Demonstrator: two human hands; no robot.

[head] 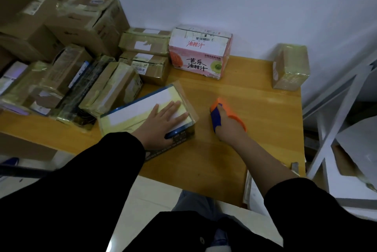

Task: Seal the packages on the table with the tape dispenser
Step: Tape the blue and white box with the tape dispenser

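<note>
Left hand point(163, 118) lies flat, fingers straight, steadying box point(130, 117) on surface point(255, 96); right hand point(229, 124) fingers clamp tape dispenser point(216, 116) beside it, ready for sealing.

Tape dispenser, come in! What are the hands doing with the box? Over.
Left hand flat on the blue-edged box, fingers straight. Right hand grips the tape dispenser, right of the box. Only bare table between them.
</note>
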